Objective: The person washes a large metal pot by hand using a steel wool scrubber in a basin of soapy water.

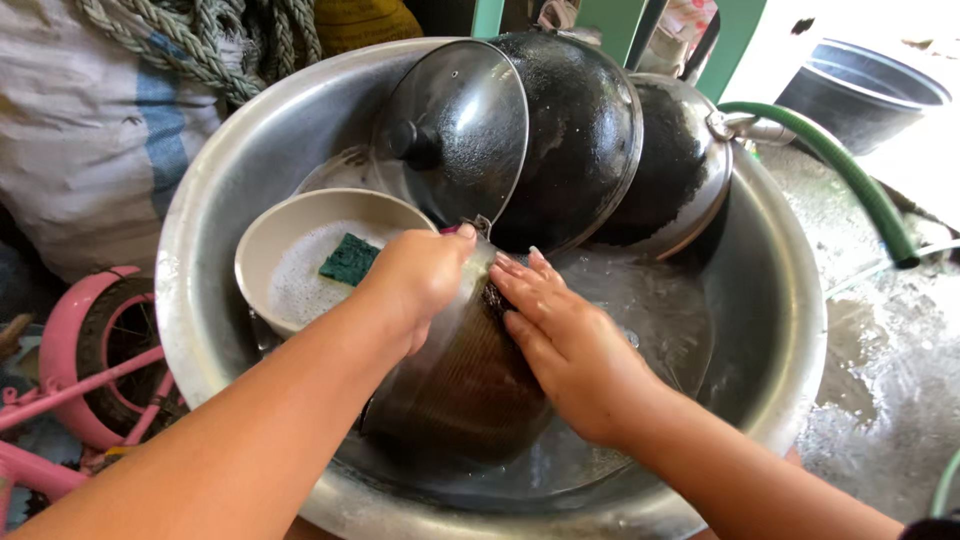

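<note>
Down in the wide, shiny metal wash basin [200, 250], both hands were at work on a dark, rounded metal pot [465, 385], which lay tilted on its side in soapy water at the basin's six o'clock. The left hand [415, 280] was clamped over the pot's rim at its eleven o'clock, fingers curled tight around the edge. The right hand [570, 345] lay flat against the pot's three o'clock side, fingers stretched out together and pressing a dark scouring pad [495, 298] to the metal. At nine o'clock in the basin sat a beige round bowl [262, 250] of suds holding a green sponge [349, 259]. At twelve o'clock a glass lid with a black knob [455, 135] leaned against two blackened pans [585, 130].
</note>
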